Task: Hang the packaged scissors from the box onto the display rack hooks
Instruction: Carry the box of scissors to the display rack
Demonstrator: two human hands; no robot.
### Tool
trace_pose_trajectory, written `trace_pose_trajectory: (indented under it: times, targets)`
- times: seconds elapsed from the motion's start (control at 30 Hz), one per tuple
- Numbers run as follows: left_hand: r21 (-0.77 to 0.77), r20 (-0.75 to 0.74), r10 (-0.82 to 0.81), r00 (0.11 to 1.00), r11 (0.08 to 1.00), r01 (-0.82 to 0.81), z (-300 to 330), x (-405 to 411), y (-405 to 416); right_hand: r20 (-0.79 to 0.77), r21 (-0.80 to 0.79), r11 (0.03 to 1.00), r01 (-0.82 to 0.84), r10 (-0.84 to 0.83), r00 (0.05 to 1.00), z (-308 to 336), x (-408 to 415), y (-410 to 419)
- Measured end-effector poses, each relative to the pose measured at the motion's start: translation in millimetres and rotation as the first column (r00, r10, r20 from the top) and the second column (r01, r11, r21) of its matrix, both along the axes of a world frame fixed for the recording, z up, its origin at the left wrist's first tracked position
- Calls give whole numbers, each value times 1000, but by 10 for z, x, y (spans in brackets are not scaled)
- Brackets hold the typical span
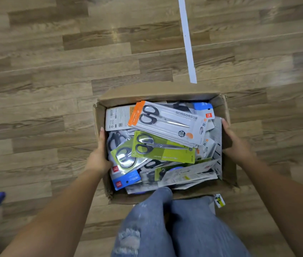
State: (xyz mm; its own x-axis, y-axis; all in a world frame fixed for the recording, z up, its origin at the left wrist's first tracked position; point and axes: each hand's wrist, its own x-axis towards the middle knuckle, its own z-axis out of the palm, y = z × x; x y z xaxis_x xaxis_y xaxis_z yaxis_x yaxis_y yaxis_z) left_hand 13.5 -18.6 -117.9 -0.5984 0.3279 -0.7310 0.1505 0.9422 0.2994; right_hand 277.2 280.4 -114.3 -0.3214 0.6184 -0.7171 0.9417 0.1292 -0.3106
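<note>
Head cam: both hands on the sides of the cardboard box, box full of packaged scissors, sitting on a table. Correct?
Not quite: the cardboard box is over a wood-plank floor, with no table in sight. The rest holds in the head view: the left hand and right hand are on its sides, and it is full of packaged scissors.
</note>
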Motion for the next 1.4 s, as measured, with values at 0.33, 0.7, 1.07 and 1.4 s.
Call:
trace_pose_trajectory:
  times: [0.33,0.7,1.07,1.4]
  targets:
    - [78,-68,104,992,992,-99,47,15,-28,0,21,1000,-3,3,1000,30,-49,-28]
    - [-84,-12,22,1000,996,-23,1330,62,-15,9,-102,993,-61,62,998,1337,83,25]
    - [2,-46,-101,994,995,102,3321,-312,933,-43,0,1000,-2,2,999,3398,17,700]
    - [119,-186,-149,971,978,173,4454,-1273,2268,-189,201,976,82,-44,981,4466,-771,1976]
